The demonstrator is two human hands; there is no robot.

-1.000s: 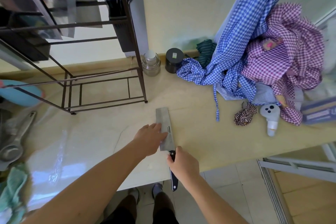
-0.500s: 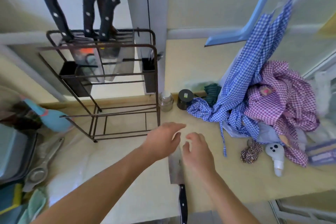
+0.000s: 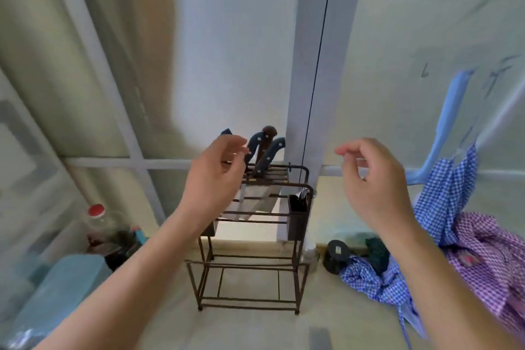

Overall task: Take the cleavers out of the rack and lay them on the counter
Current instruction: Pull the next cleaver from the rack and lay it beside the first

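While the cleavers [image 3: 262,156] stand handle-up in the top slots of the wire rack [image 3: 250,239] at centre frame, your left hand [image 3: 216,176] is raised just in front of their handles, fingers loosely curled and apart, gripping nothing. Your right hand [image 3: 372,179] hangs to the right of the rack, fingers likewise spread and empty. A grey blade tip [image 3: 320,337] lies on the counter [image 3: 255,329] at the bottom edge. Checked cloths [image 3: 454,236] pile at right.
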